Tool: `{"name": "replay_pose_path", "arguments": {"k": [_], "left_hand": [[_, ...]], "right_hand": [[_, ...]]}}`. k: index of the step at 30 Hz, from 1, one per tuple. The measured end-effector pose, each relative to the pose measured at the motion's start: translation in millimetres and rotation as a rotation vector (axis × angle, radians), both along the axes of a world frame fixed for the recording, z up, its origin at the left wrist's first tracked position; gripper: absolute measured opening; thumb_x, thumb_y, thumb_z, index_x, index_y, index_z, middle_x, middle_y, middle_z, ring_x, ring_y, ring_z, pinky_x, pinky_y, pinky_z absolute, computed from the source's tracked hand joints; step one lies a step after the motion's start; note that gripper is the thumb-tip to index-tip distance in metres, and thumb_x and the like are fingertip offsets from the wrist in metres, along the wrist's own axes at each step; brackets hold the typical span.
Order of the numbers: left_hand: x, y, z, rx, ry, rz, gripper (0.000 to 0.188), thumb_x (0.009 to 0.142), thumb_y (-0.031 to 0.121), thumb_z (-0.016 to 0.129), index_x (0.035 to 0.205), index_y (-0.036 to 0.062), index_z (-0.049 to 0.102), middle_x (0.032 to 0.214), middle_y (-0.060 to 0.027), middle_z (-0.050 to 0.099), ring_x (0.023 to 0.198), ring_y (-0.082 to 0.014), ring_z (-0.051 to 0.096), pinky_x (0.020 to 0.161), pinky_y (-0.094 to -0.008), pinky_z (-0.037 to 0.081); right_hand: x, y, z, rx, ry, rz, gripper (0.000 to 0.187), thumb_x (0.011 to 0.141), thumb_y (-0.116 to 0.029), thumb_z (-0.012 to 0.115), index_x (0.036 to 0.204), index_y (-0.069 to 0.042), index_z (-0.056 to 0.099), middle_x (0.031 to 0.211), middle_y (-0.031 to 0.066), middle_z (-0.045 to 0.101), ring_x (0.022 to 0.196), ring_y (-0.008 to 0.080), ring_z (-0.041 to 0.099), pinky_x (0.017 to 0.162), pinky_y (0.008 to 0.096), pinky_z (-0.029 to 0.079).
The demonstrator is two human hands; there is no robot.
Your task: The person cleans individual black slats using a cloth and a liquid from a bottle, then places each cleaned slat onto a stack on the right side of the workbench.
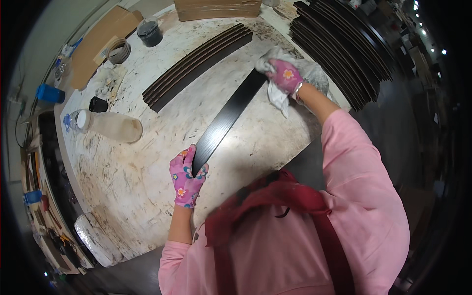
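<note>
A flat black wooden slat (228,118) slants across the table between my hands, its face shiny with a light glare near the lower end. My left hand (187,177), in a pink flowered glove, grips that lower end. At the far end my right hand (286,76), gloved alike, is closed on a crumpled, stained white rag (268,60) pressed against the slat. More whitish cloth (280,101) hangs or lies under the right hand and wrist; whether it is one piece with the rag I cannot tell.
Several dark slats (196,66) stand side by side behind mine, and a bigger stack (339,54) fills the right. On the stained table (147,196) lie a cloudy plastic bottle (115,127), a black cup (98,104), a dark tub (149,33) and cardboard (93,44). A tool shelf (54,226) is at left.
</note>
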State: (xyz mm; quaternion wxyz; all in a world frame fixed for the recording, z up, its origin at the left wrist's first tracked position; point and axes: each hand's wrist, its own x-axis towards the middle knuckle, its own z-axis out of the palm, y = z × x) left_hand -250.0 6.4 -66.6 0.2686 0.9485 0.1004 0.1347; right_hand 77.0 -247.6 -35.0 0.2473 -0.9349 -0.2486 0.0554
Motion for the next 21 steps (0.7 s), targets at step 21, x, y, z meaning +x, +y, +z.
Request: {"name": "replay_pose_path", "arguments": {"k": [21], "left_hand": [[0.1, 0.3, -13.5, -0.034, -0.124, -0.015, 0.064, 0.063, 0.006, 0.071, 0.126, 0.0074, 0.058, 0.107, -0.0123, 0.055, 0.098, -0.0276, 0.049, 0.086, -0.0359, 0.042]], "right_hand": [[45.0, -15.9, -13.4, -0.018, 0.136, 0.200, 0.062, 0.079, -0.028, 0.072, 0.129, -0.002, 0.048, 0.118, 0.0245, 0.059, 0.111, 0.0375, 0.056, 0.093, 0.0365, 0.044]]}}
